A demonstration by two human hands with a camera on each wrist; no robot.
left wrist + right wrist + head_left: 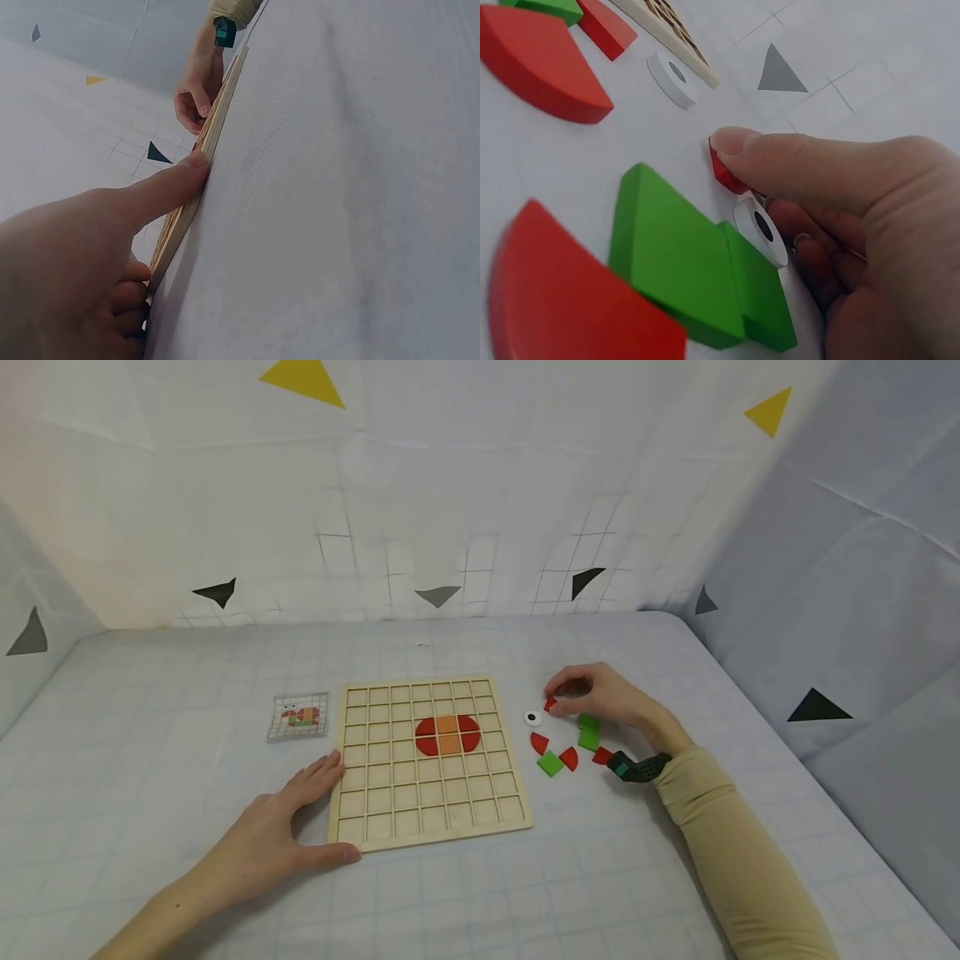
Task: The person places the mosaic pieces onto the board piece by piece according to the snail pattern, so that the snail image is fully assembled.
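Observation:
A wooden grid board [382,797] lies flat on the table, with red rounded pieces [425,737] and orange squares [447,733] set together in its cells. My left hand [273,831] rests at its left side, fingers touching the left edge and thumb extended to the near corner. To the right of the board, my right hand [603,693] pinches a small red piece [726,174] between thumb and fingers, low over the table; the thumb covers part of it. Close by that hand are a white eye disc [761,225] and green pieces [675,255].
Another eye disc [532,717], red quarter-round pieces [569,758] and a green square [551,763] lie between board and right hand. A red piece [602,756] sits near the dark wristband [637,768]. Left of the board is a picture card [300,717]. White cloth walls [465,485] surround the table.

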